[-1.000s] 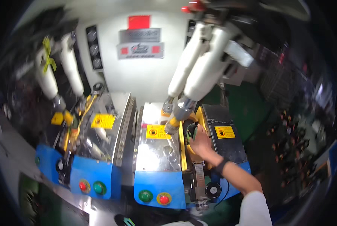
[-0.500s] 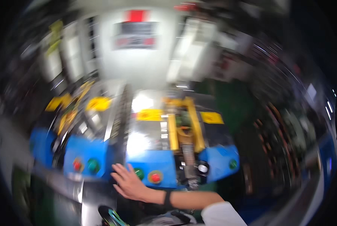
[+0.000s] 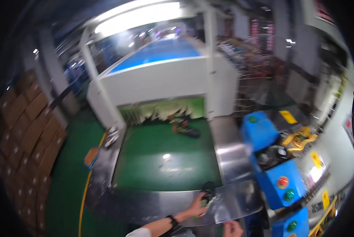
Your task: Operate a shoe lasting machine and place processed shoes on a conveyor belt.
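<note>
A dark shoe point(image 3: 208, 190) with light green parts is in my left hand point(image 3: 198, 206), its toe pointing away over the near edge of the green conveyor belt point(image 3: 153, 166). My fingers are closed around its near end. Low in the picture, beside the metal ledge point(image 3: 153, 205), my right hand point(image 3: 232, 228) shows only in part; blur and the frame edge hide what its fingers do. Farther up the belt lies another dark shoe point(image 3: 189, 132) with orange and green parts, close to a fringed curtain point(image 3: 165, 110).
A white machine housing point(image 3: 157, 79) stands over the belt, with a blue conveyor point(image 3: 157, 51) behind. Blue press units point(image 3: 283, 183) with red and green buttons stand on the right. Stacked cardboard boxes point(image 3: 27, 118) line the left side, beyond a green floor with a yellow line.
My view has swung left from the blue-fronted machines to the green belt. Earlier one hand was spread near the buttons, with a shoe low at the left; now my left hand holds a shoe over the belt's edge.
</note>
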A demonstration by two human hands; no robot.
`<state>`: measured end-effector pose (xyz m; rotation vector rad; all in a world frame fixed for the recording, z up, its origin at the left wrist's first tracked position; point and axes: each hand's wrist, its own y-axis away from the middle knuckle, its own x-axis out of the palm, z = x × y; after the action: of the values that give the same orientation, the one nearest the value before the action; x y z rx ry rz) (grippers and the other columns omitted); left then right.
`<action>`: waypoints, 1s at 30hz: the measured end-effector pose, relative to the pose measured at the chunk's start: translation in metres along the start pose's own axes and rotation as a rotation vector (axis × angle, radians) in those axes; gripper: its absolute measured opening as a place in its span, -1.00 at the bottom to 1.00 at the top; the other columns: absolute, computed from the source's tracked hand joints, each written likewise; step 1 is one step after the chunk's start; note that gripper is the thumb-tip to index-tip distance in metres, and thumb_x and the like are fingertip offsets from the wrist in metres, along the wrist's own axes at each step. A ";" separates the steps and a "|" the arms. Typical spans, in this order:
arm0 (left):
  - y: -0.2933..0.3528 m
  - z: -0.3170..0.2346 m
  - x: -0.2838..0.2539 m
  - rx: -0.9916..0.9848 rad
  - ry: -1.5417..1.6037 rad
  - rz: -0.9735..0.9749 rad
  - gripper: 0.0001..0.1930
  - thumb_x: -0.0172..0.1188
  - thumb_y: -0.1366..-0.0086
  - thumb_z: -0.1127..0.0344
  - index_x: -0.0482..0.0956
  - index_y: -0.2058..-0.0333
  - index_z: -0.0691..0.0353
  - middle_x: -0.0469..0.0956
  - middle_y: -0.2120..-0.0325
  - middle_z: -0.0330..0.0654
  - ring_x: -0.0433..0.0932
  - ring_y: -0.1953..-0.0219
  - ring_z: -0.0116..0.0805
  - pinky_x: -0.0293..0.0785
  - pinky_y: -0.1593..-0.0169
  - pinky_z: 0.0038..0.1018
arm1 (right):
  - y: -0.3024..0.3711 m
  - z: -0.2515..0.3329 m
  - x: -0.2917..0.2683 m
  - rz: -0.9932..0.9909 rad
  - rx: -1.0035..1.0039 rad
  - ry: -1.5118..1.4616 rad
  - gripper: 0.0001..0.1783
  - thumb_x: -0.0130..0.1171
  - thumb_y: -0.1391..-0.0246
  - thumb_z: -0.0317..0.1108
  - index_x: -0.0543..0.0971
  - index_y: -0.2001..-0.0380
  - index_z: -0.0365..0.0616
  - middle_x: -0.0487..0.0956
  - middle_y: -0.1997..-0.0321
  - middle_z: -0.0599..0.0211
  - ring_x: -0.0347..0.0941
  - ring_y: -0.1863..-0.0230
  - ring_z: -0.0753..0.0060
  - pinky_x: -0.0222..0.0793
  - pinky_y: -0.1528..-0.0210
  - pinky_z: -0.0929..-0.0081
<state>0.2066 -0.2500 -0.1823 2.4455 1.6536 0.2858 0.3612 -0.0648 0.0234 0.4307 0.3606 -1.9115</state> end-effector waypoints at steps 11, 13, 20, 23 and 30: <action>-0.084 -0.085 -0.296 0.339 -0.888 -0.478 -0.57 0.14 -0.08 0.41 0.42 0.04 0.42 0.48 0.13 0.24 0.45 0.09 0.23 0.38 -0.02 -0.09 | -0.266 0.084 0.138 0.345 0.018 -0.023 -0.54 0.26 -0.06 -0.25 0.47 0.03 -0.28 0.57 0.01 0.07 0.54 0.01 0.17 0.48 0.00 0.37; -0.095 -0.040 -0.379 0.270 -1.031 -0.633 -0.43 0.12 -0.08 0.41 0.28 -0.09 0.49 0.33 -0.08 0.24 0.30 -0.11 0.21 0.18 -0.20 -0.04 | -0.355 0.064 0.189 0.526 0.033 0.226 -0.29 0.31 0.01 -0.07 0.36 -0.11 -0.28 0.45 -0.13 -0.03 0.41 -0.15 0.04 0.36 -0.16 0.29; -0.119 -0.055 -0.473 0.110 -1.046 -0.772 -0.52 0.04 -0.17 0.45 0.34 -0.11 0.38 0.29 -0.19 0.06 0.24 -0.20 0.10 0.12 -0.27 -0.08 | -0.594 0.068 0.402 0.635 -0.401 0.647 0.09 0.48 0.21 -0.06 0.11 -0.27 -0.36 0.34 -0.23 -0.20 0.32 -0.24 0.08 0.29 -0.21 0.30; -0.174 -0.039 -0.476 0.233 -0.956 -0.696 -0.51 0.02 -0.10 0.51 0.35 -0.07 0.38 0.32 -0.17 0.03 0.28 -0.18 0.09 0.16 -0.25 -0.11 | -0.662 0.033 0.451 0.494 -0.412 0.621 -0.49 0.47 0.18 -0.16 0.60 0.26 -0.35 0.67 0.32 0.15 0.60 0.33 0.35 0.51 0.20 0.39; -0.094 0.002 -0.477 0.146 -1.076 -0.785 -0.43 0.09 0.03 0.42 0.35 -0.04 0.41 0.40 -0.06 0.11 0.35 -0.10 0.14 0.20 -0.22 -0.08 | -0.458 0.026 0.445 0.761 0.518 -0.113 -0.42 0.37 0.05 -0.08 0.54 0.05 -0.25 0.60 0.12 0.26 0.53 0.15 0.33 0.45 0.07 0.37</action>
<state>-0.0509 -0.6587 -0.2365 1.2999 1.8272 -1.0586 -0.2213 -0.2754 -0.1354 0.6791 -0.3534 -1.2455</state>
